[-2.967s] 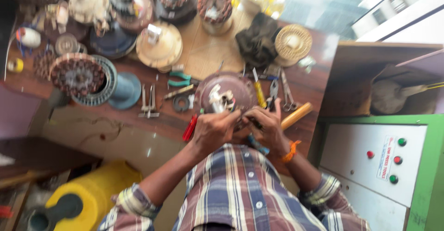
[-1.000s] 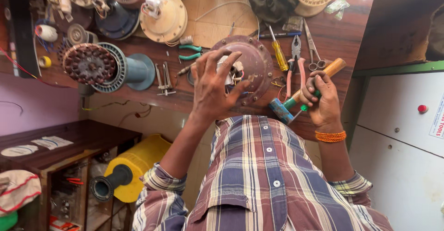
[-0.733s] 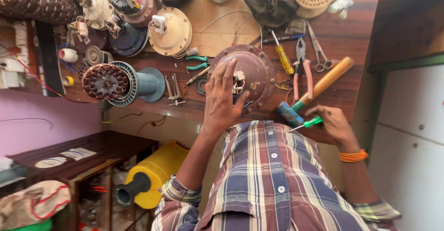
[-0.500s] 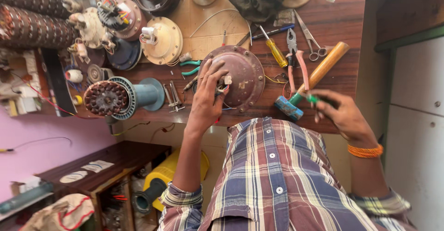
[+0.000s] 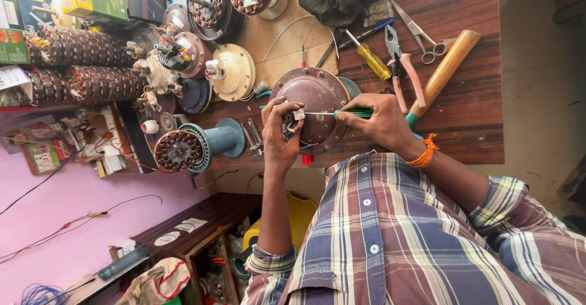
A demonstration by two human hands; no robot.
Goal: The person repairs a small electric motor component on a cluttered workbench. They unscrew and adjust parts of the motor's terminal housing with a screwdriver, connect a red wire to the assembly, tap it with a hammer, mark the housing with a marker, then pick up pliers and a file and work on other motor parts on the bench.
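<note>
Two hands working at the brown motor cover (image 5: 317, 97): left hand (image 5: 279, 135) pinching its hub, right hand (image 5: 381, 122) gripping a green screwdriver (image 5: 342, 114). Blade may be slipping toward those left fingers.

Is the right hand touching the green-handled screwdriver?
Touching: the head view shows the right hand wrapped around the green-handled screwdriver.

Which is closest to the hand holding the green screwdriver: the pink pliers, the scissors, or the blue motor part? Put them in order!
Measured from the right hand, in the head view:
1. Pink pliers: on the table right beside the knuckles.
2. Scissors: beyond the pliers, toward the table's far edge.
3. Blue motor part: far across, past the left hand.
</note>
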